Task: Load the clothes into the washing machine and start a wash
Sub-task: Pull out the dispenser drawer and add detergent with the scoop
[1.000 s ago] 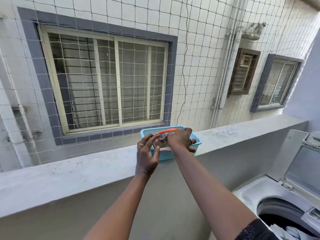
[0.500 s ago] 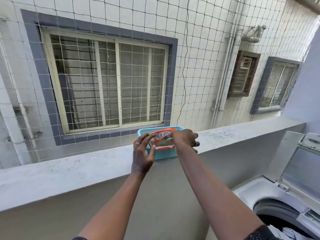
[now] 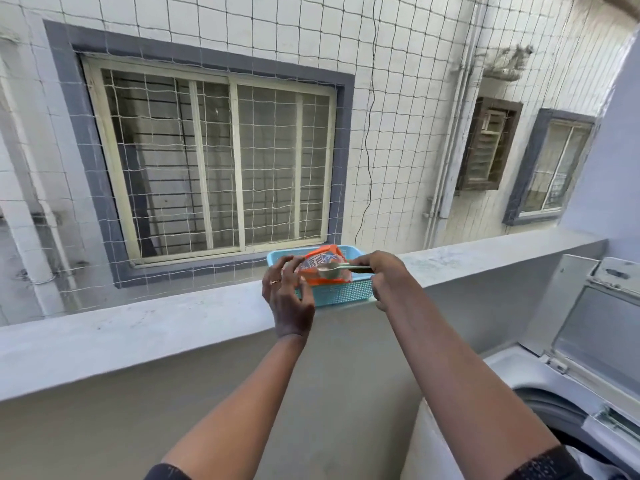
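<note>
A light blue plastic basket (image 3: 349,292) stands on the balcony ledge (image 3: 138,327). In it leans an orange detergent packet (image 3: 322,266). My left hand (image 3: 289,296) grips the packet's left side. My right hand (image 3: 384,275) pinches the handle of a pale scoop (image 3: 334,269), whose bowl lies level in front of the packet. At the lower right stands the top-loading washing machine (image 3: 512,368) with its lid (image 3: 595,327) raised. A bit of cloth (image 3: 585,459) shows in the drum beside my right arm.
A safety net (image 3: 398,133) spans the opening above the ledge, with a tiled wall and barred windows behind it. The grey parapet wall (image 3: 138,427) runs below the ledge. A pale wall (image 3: 620,168) closes off the right side.
My right hand has drawn back to the right and the scoop now shows, held level in front of the packet. My left hand keeps its hold on the packet.
</note>
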`<state>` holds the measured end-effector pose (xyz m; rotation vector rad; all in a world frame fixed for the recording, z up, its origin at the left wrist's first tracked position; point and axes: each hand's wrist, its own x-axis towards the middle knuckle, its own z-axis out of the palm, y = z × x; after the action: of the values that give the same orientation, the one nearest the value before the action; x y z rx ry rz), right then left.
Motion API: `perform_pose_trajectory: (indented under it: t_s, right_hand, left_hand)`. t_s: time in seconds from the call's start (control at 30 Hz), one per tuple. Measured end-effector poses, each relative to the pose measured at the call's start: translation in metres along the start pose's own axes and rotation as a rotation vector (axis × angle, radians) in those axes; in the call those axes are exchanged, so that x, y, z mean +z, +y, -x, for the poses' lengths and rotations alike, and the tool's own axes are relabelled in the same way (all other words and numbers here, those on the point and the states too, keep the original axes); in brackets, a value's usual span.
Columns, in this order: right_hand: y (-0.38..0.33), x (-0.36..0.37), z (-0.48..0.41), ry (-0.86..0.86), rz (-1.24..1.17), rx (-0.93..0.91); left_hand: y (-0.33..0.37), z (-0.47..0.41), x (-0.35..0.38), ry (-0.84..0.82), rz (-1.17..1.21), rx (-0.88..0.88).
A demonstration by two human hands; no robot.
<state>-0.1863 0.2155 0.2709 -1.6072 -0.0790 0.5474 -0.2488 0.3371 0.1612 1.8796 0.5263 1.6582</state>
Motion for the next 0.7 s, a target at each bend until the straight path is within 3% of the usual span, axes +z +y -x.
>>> perform_pose_trajectory:
  t_s: [0.1,0.33,0.47,0.7]
  right_hand:
    - [-0.002,-0.018,0.014,-0.055,0.034,0.021]
    - [0.006,-0.057,0.002,-0.027,0.087,0.09]
    - [0.015,-0.094,-0.013,-0.002,-0.015,0.155]
    - [0.058,-0.187,-0.037,0.202,-0.141,0.184]
  left_hand:
    - [0.018,0.004,0.01,0.073,-0.013,0.018]
    - [0.038,0.03,0.037,0.036,0.03,0.056]
    - [0.054,0.056,0.059,0.029,0.066,0.066]
    - [0.089,0.124,0.12,-0.158,0.108,0.024]
